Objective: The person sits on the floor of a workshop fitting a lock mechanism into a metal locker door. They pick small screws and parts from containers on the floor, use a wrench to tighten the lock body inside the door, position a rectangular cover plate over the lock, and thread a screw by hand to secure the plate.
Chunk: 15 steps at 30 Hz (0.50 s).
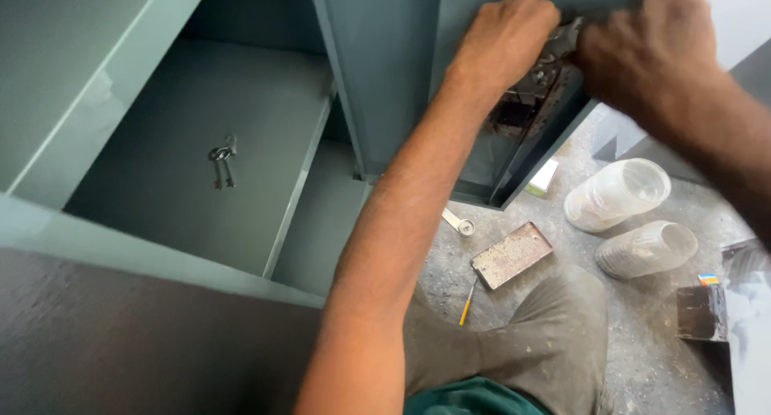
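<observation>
Both hands are at the top of the frame, close together on the lock mechanism (540, 82) fitted to the inner face of the open grey-green cabinet door (401, 70). The left hand (506, 42) is curled into a fist over the upper left of the mechanism; whether it grips a part or merely presses on it cannot be told. The right hand (646, 50) is bent over the mechanism's upper right, fingers hidden behind the knuckles, so its grip is likewise unclear. The mechanism sits exposed, dark and rusty, apparently without a cover; one rusted rectangular metal plate (511, 254) lies on the concrete floor (642, 359) at lower centre. Judged from this, the lock work looks part-way: opened up, not closed again. Below the door: one yellow-handled screwdriver (467, 301), one small white roll of tape (459, 222), one small white-and-green box (544, 176), two clear plastic jars (634, 214) lying on their sides at right, and one dark block (701, 311) at the right edge. One pair of keys on a ring (222, 160) rests on the cabinet shelf (201, 110), centre left. The person's knee (554, 335) occupies the bottom centre.
</observation>
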Motion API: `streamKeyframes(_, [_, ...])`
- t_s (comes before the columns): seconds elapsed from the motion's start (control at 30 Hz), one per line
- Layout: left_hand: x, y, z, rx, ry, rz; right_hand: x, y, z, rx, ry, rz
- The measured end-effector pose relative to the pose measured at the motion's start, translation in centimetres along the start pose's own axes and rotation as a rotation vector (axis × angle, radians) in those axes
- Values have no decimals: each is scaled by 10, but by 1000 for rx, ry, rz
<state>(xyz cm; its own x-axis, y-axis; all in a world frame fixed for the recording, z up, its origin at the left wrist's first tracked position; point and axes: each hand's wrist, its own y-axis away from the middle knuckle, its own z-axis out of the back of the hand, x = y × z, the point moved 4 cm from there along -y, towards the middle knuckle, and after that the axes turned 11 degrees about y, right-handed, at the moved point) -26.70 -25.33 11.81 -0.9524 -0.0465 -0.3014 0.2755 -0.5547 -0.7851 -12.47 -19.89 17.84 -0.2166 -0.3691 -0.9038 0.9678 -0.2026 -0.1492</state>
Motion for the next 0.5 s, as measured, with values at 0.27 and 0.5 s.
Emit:
streamKeyframes(0.27, [4, 2, 2, 73, 28, -11, 105, 48, -59, -130, -1297, -690])
streamKeyframes(0.5, [0, 5, 15, 66, 59, -76, 231, -22, 26, -305, -3317, -869])
